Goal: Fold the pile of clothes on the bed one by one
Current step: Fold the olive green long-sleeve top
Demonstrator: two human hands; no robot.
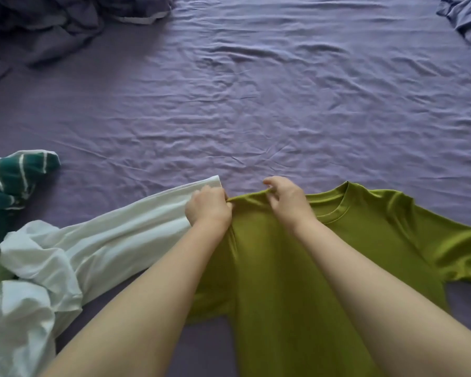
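My left hand (208,206) and right hand (288,200) pinch the shoulder of the green T-shirt (297,268) lying flat on the bed (256,104), so I think next I fold that side in.

The bed (256,104) is covered by a wrinkled purple sheet. A green T-shirt (283,268) lies spread flat on it at the near edge, neck pointing away. Just beside its left side lies a white garment (106,240), stretched out and bunched at its near end. Farther left sits a crumpled green-and-white striped garment (8,183). A dark rumpled blanket (44,25) lies at the far left corner.
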